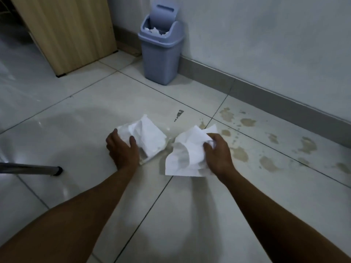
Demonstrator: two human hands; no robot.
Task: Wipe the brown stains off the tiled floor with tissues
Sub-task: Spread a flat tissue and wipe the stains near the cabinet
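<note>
Several brown stains (pixel 239 154) are spread over the white tiled floor (pixel 91 114) to the right, running along the skirting. My left hand (pixel 121 149) grips a white tissue pack (pixel 146 139) that rests on the floor, with a tissue sticking up from its top. A loose white tissue (pixel 187 154) hangs from my right hand (pixel 218 152), pinched at its upper right corner. The tissue's lower edge is close above the floor, just left of the nearest stains. A faint wet patch lies between the pack and the tissue.
A blue swing-lid bin (pixel 161 46) stuffed with used tissues stands against the wall. A wooden cabinet (pixel 70 31) fills the back left corner. A dark metal furniture leg (pixel 55 170) touches the floor at left. A grey skirting (pixel 266 92) runs along the right wall.
</note>
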